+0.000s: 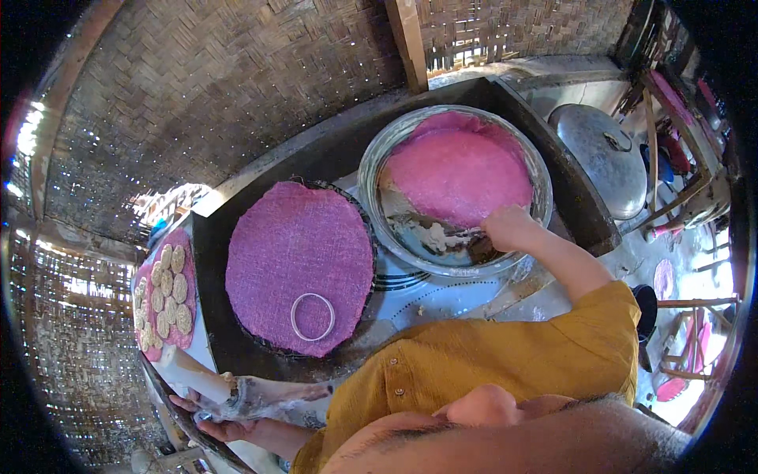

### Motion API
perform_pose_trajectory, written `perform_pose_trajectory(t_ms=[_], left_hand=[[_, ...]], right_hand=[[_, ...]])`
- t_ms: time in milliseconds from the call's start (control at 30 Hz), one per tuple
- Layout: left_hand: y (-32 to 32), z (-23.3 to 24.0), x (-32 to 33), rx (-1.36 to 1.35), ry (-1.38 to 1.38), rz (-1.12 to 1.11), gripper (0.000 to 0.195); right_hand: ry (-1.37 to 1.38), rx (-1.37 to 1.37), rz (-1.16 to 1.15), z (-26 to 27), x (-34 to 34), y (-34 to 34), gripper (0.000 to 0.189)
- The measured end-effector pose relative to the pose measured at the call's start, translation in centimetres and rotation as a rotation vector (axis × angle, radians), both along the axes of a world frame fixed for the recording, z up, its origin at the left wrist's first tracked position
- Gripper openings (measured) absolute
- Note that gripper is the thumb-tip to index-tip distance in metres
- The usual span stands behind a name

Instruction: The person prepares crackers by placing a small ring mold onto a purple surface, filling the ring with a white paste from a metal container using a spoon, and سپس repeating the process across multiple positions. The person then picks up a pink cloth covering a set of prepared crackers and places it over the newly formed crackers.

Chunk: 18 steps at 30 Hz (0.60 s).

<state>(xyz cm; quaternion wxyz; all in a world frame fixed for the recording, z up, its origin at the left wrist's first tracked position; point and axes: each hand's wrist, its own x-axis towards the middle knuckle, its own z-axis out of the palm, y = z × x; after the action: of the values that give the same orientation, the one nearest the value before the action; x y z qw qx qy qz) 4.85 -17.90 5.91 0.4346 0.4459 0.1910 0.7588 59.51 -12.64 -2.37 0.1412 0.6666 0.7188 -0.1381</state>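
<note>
My right hand (pixel 514 229) is at the near right side of a large metal basin (pixel 368 195), its fingers closed at the edge of a pink cloth (pixel 462 172). The cloth lies over most of the basin; pale, sticky dough (pixel 435 236) shows below its edge. A dark brown object (pixel 482 251), partly hidden, sits just under my fingers. At the lower left, my left hand (pixel 222 429) is by the board's edge, near a pale wooden roller (pixel 195 374) and a floury greyish object (pixel 266 393). Whether it grips either is unclear.
A round purple cloth (pixel 296 249) with a white ring (pixel 312 317) on it lies left of the basin. Flat pale dough rounds (pixel 169 284) rest on pink cloth at far left. A dark wooden rim (pixel 556 154) borders the worktop. A metal lid (pixel 598 157) stands right.
</note>
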Motion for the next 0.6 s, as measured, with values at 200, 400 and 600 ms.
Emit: perform_pose_trajectory(t_ms=[200, 400, 600], left_hand=[[0.7, 0.4, 1.0, -0.021, 0.021, -0.032, 0.056], [4.9, -0.4, 2.9, -0.031, 0.043, -0.118, 0.054], [7.7, -1.5, 5.8, -0.074, 0.100, -0.155, 0.053]], right_hand=[[0.076, 0.119, -0.055, -5.9, -2.3, 0.7, 0.021], [0.147, 0.002, -0.097, -6.6, -2.2, 0.8, 0.022], [0.159, -0.004, 0.017, -4.3, -1.4, 1.3, 0.022]])
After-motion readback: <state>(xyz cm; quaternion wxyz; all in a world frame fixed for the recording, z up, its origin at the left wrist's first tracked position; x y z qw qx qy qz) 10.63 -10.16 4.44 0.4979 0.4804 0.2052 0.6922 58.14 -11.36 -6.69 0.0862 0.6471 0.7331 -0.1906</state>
